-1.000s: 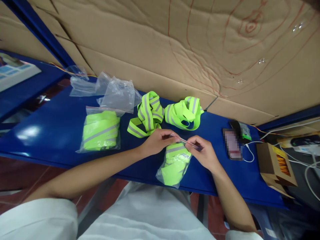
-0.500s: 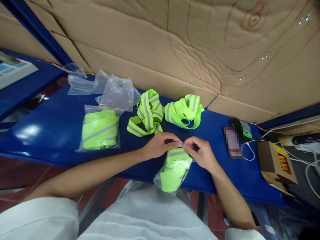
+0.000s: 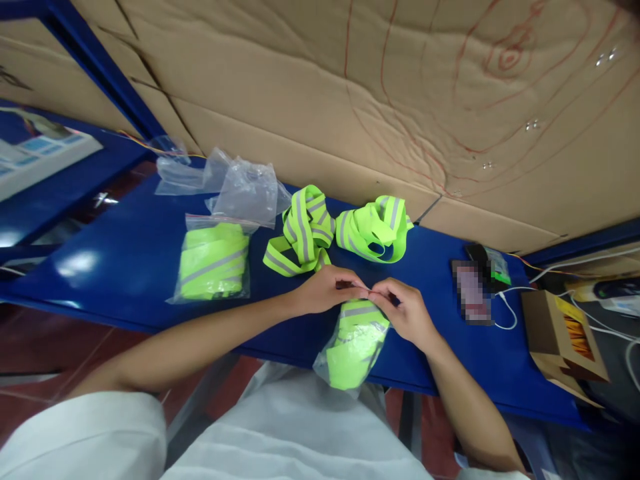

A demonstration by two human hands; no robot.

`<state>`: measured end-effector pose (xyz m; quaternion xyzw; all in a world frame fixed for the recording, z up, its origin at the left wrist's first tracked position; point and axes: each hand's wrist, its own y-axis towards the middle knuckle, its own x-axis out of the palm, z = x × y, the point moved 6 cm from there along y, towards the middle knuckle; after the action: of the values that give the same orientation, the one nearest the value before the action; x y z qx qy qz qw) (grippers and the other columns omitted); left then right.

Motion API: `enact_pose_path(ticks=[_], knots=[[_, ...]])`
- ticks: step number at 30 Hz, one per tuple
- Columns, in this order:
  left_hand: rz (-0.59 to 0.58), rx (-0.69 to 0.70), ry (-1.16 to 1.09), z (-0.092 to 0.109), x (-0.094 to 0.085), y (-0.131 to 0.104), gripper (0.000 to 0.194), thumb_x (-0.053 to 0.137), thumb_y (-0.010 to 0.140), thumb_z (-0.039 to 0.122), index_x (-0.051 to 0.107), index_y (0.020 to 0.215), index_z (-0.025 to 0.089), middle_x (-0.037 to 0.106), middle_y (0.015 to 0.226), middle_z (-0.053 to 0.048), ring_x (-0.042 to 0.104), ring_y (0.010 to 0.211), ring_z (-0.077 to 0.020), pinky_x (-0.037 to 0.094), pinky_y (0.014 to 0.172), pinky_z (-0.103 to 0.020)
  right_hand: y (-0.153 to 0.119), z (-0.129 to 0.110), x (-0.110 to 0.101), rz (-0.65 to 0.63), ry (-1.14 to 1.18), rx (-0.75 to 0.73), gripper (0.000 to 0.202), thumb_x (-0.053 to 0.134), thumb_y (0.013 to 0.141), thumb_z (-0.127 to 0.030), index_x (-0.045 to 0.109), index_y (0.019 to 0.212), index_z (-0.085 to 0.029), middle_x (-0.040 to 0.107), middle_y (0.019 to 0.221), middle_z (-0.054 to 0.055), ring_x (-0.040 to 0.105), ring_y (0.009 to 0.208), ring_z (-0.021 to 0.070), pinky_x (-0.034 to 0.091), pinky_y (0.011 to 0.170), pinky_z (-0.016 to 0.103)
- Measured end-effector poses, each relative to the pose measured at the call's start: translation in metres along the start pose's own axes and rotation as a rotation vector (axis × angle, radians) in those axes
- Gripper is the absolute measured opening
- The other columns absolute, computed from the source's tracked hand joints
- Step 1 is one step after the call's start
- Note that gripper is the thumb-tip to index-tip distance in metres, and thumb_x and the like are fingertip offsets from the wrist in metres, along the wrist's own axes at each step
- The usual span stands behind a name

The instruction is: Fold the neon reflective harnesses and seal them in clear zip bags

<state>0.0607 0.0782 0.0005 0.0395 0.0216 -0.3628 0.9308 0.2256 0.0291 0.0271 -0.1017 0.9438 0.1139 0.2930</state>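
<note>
Both my left hand [image 3: 333,290] and my right hand [image 3: 403,307] pinch the top edge of a clear zip bag [image 3: 355,350], their fingertips close together. Inside that bag is a neon yellow-green strap with a grey stripe. The bag hangs over the front edge of the blue table [image 3: 290,333]. Behind my hands lie two loose coils of the same reflective strap, a left coil [image 3: 303,230] and a right coil [image 3: 375,227]. To the left rests another filled zip bag [image 3: 214,260], flat on the table.
Several clear plastic bags [image 3: 247,190] lie at the back left. On the right are a phone [image 3: 470,293] with a white cable and an open cardboard box [image 3: 560,333]. A cardboard panel [image 3: 300,100] with red lines stands along the table's back.
The whole view has shifted slightly, so things sit a little further right and lower. My hands keep the same pinch on the bag's top edge.
</note>
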Motion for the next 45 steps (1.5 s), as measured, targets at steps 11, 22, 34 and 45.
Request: enact_pose_path(ticks=[11, 22, 34, 45], knots=[[0.127, -0.042, -0.077, 0.008, -0.034, 0.008, 0.037, 0.076, 0.09, 0.048, 0.084, 0.105, 0.015, 0.082, 0.106, -0.01, 0.075, 0.098, -0.0226, 0.056, 0.094, -0.032, 0.004, 0.013, -0.026, 0.177, 0.088, 0.082, 0.026, 0.072, 0.094, -0.045, 0.076, 0.086, -0.02, 0.056, 0.061, -0.004, 0.048, 0.057, 0.0113, 0.039, 0.057, 0.025], [-0.056, -0.124, -0.277, 0.009, 0.004, -0.006, 0.128, 0.1, 0.062, 0.041, 0.021, 0.163, 0.031, 0.056, 0.151, -0.019, 0.065, 0.13, -0.0312, 0.054, 0.106, -0.045, -0.008, 0.014, -0.038, 0.427, 0.378, 0.088, 0.03, 0.07, 0.095, -0.05, 0.079, 0.09, -0.022, 0.078, 0.087, 0.006, 0.069, 0.074, 0.0198, 0.054, 0.065, 0.029], [0.661, -0.137, 0.003, 0.047, -0.096, -0.134, 0.084, 0.083, 0.082, 0.054, 0.038, 0.149, 0.031, 0.071, 0.128, -0.008, 0.073, 0.105, -0.0255, 0.059, 0.088, -0.033, -0.003, -0.004, -0.013, 0.277, 0.014, -0.089, 0.028, 0.054, 0.106, -0.042, 0.071, 0.12, -0.024, 0.073, 0.106, 0.009, 0.069, 0.09, 0.0216, 0.057, 0.082, 0.035], [1.193, -0.538, 0.647, 0.026, -0.267, -0.266, 0.054, 0.071, 0.082, 0.051, 0.068, 0.123, 0.017, 0.077, 0.11, -0.008, 0.071, 0.105, -0.0354, 0.059, 0.086, -0.044, -0.005, -0.009, 0.036, -0.036, -0.106, -0.27, 0.019, 0.054, 0.107, -0.033, 0.068, 0.117, -0.026, 0.071, 0.113, 0.008, 0.072, 0.104, 0.021, 0.059, 0.092, 0.036]])
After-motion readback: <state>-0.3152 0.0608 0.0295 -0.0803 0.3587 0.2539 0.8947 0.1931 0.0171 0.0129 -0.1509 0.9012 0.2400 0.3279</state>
